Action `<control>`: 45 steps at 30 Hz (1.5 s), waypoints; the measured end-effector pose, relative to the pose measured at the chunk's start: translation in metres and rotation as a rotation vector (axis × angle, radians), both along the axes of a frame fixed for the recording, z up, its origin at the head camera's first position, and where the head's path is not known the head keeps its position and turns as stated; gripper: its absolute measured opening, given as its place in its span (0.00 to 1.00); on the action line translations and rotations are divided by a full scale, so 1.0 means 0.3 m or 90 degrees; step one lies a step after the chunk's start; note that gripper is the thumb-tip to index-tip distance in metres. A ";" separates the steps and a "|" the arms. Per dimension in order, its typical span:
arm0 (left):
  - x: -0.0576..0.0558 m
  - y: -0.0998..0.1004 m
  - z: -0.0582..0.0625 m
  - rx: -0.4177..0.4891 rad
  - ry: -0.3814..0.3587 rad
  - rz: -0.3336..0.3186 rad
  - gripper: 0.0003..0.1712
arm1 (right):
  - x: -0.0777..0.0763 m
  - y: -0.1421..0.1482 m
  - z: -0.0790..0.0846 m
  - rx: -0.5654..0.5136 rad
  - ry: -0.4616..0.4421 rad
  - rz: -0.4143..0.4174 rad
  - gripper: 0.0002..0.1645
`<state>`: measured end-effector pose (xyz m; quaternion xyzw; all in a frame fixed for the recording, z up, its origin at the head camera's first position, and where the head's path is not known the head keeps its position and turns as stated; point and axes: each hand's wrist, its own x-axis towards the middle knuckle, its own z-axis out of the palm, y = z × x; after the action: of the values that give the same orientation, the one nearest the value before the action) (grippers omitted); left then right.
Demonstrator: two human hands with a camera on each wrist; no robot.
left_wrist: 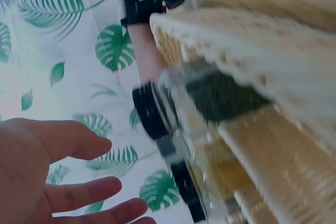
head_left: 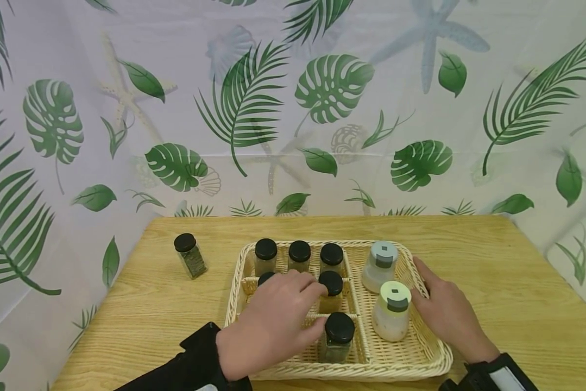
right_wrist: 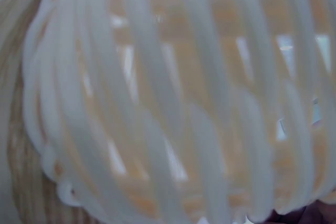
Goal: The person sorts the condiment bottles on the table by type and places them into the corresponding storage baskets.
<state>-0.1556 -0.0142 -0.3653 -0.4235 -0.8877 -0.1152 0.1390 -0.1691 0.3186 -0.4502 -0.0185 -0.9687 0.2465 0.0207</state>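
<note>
My left hand (head_left: 273,317) hovers over the divided wicker basket (head_left: 351,371), its fingers spread and holding nothing. Nearest its thumb is a black-lidded spice jar (head_left: 339,330) in the front compartment; the left wrist view puts a gap between the fingers (left_wrist: 84,195) and that jar's lid (left_wrist: 149,109). Behind it stands another black-lidded jar (head_left: 330,293), close to the fingertips. On the basket's right rim, my right hand (head_left: 449,309) grips the edge, thumb toward the inside. Blurred wicker weave (right_wrist: 184,108) fills the right wrist view.
Several black-lidded jars (head_left: 299,253) line the back compartments, and one more lid (head_left: 265,278) is partly covered by my left hand. A blue-lidded shaker (head_left: 380,267) and a yellow-lidded shaker (head_left: 391,312) stand in the right section. A separate herb jar (head_left: 191,256) is on the wooden table (head_left: 141,320).
</note>
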 end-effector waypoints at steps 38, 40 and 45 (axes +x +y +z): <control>-0.286 -0.368 -0.056 0.058 0.001 0.337 0.25 | -0.003 0.004 0.007 -0.030 -0.019 -0.004 0.42; -0.295 -0.381 -0.067 0.052 -0.014 0.352 0.26 | -0.001 0.005 0.004 -0.029 -0.022 -0.004 0.42; -0.320 -0.409 -0.084 0.055 -0.026 0.379 0.27 | 0.000 0.005 -0.001 -0.022 -0.014 -0.006 0.42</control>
<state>-0.2516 -0.1368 -0.3904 -0.1362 -0.9697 -0.1155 0.1665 -0.1692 0.3202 -0.4505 -0.0265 -0.9644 0.2630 0.0111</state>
